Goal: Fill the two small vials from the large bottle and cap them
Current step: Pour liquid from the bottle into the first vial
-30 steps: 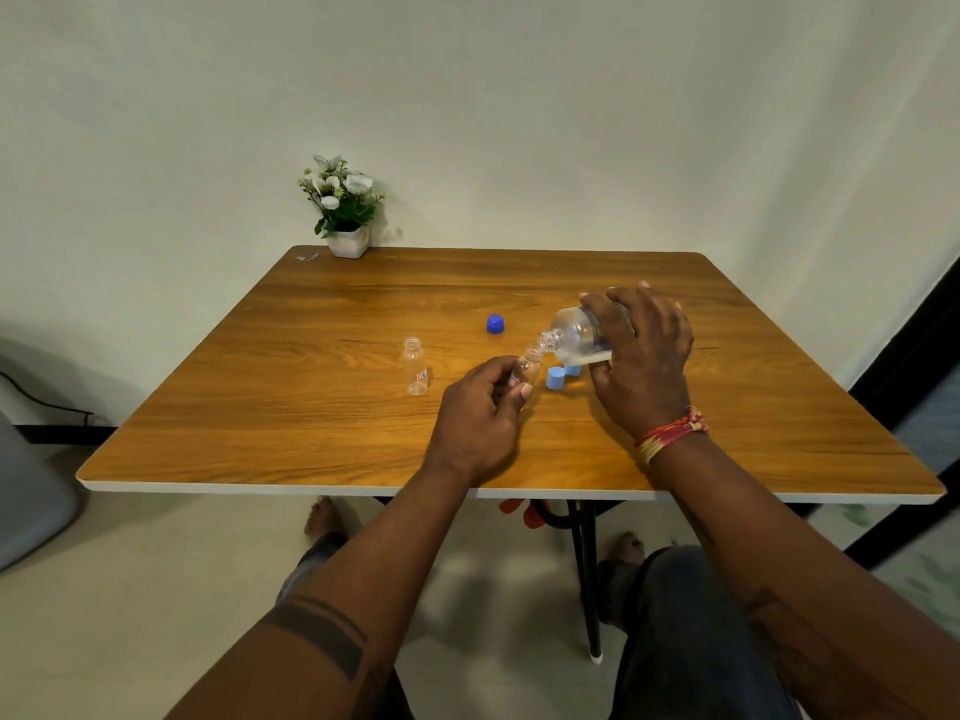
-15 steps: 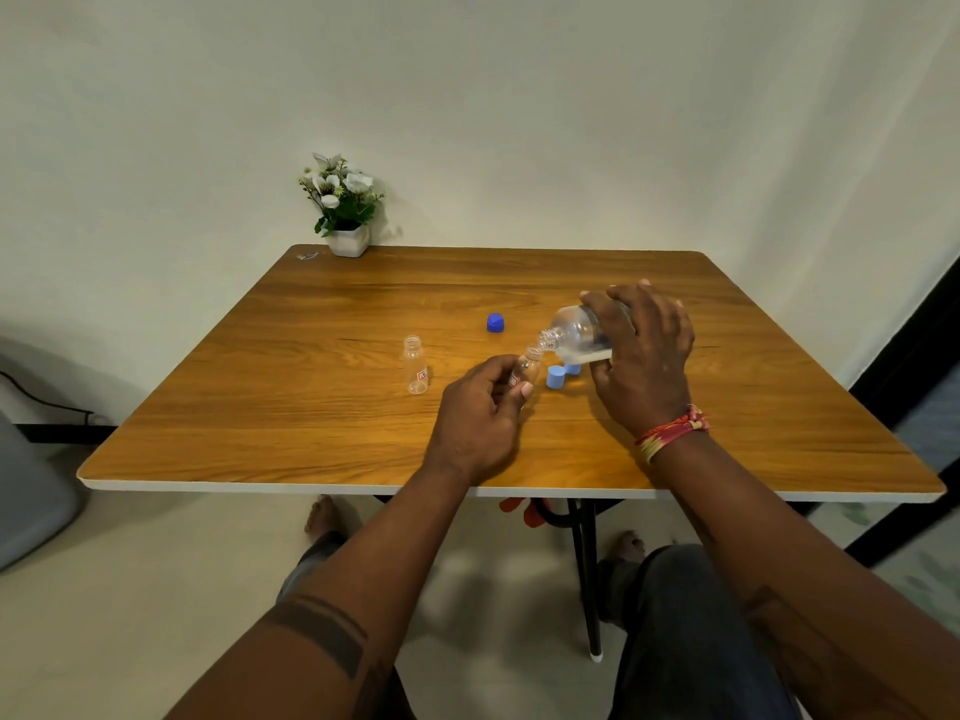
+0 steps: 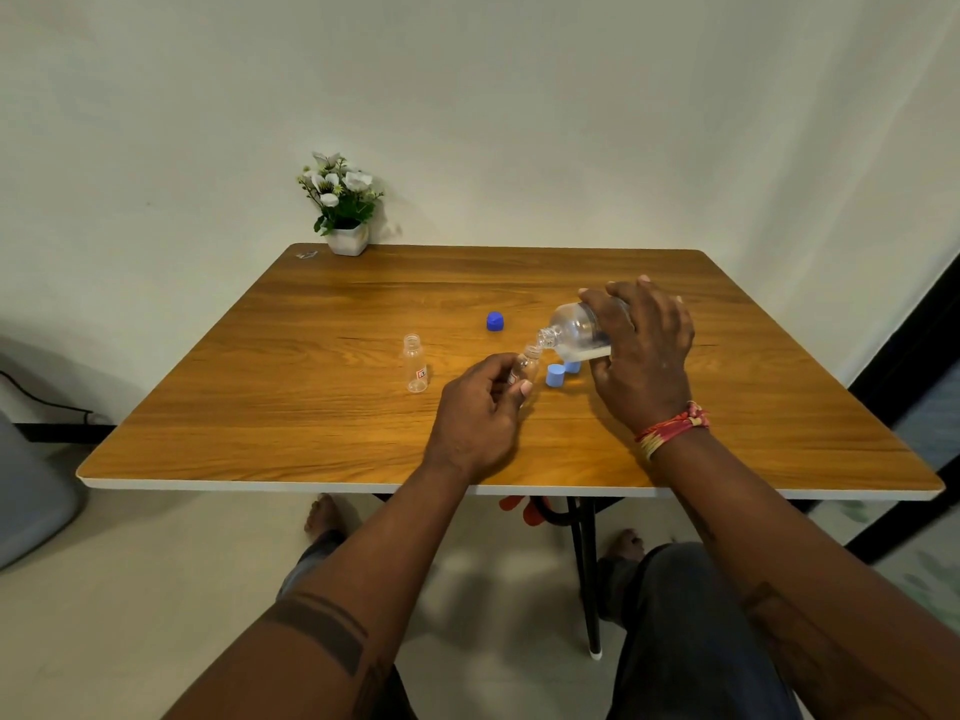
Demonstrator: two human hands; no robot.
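Tilting toward the left, the large clear bottle [image 3: 576, 327] lies almost on its side in the right hand [image 3: 644, 356], whose fingers wrap over its body; its open mouth sits right at the mouth of a small vial [image 3: 525, 365]. The left hand [image 3: 480, 413] pinches that vial between thumb and fingertips, leaning it toward the bottle, just above the desk [image 3: 311, 407]. A little liquid pools along the bottle's lower side. Two light blue caps [image 3: 556, 375] rest on the desk just below the bottle, and a darker blue cap [image 3: 495, 321] lies a bit farther back. The second vial [image 3: 415, 363] stands upright and uncapped, left of the hands. A potted flower plant [image 3: 343, 205] sits at the far left corner.
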